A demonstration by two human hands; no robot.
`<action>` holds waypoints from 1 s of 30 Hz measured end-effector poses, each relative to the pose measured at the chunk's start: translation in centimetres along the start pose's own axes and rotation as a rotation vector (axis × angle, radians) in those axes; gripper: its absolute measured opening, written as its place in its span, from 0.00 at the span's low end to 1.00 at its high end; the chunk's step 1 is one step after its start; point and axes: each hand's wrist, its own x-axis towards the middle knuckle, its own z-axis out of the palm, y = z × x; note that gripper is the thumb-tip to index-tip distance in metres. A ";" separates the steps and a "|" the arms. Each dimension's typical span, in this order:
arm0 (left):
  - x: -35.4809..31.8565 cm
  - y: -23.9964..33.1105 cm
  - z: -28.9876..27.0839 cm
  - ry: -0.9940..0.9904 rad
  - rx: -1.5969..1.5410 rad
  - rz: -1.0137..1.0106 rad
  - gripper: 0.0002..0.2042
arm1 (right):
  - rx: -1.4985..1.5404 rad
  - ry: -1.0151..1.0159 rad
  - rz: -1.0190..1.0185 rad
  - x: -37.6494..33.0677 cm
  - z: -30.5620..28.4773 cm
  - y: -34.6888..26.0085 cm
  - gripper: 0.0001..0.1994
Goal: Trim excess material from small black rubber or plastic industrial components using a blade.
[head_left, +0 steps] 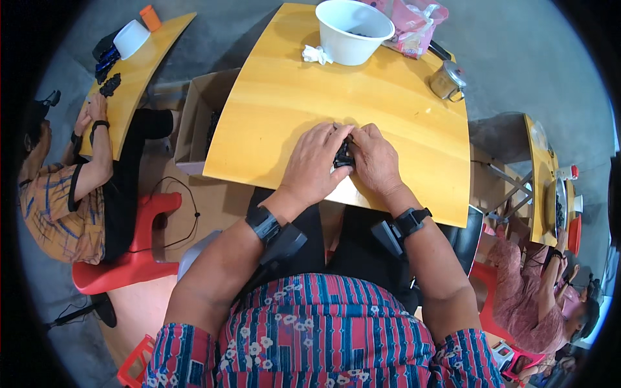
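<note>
Both my hands meet over the yellow table (259, 116) near its front edge, around a small bundle of black pieces (343, 154). My left hand (315, 155) curves over the bundle from the left, its thumb apart below it. From the right, my right hand (376, 158) presses its bent fingers against the same pieces. What exactly the black pieces are is too small and too covered to tell. Each wrist wears a black band with a dark box-shaped device.
At the table's far side stand a white tub (352, 39) with dark contents, a crumpled white tissue (315, 55), a pink plastic bag (414, 29) and a lidded mug (447, 81). A cardboard box (194, 123) is left of the table. People sit at other tables on both sides.
</note>
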 end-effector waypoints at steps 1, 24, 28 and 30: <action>0.1 0.1 0.0 0.013 -0.002 0.008 0.37 | 0.008 0.017 0.005 -0.1 -0.1 -0.1 0.11; -2.9 0.9 -1.2 0.109 -0.036 0.001 0.11 | 0.479 0.246 0.140 -6.4 -0.3 1.2 0.12; -2.8 1.2 -0.8 0.123 0.001 0.011 0.10 | 0.494 0.326 0.053 -6.4 0.4 2.3 0.12; -2.9 1.3 -0.8 0.118 0.019 0.021 0.10 | 0.481 0.332 0.046 -6.4 0.4 2.2 0.12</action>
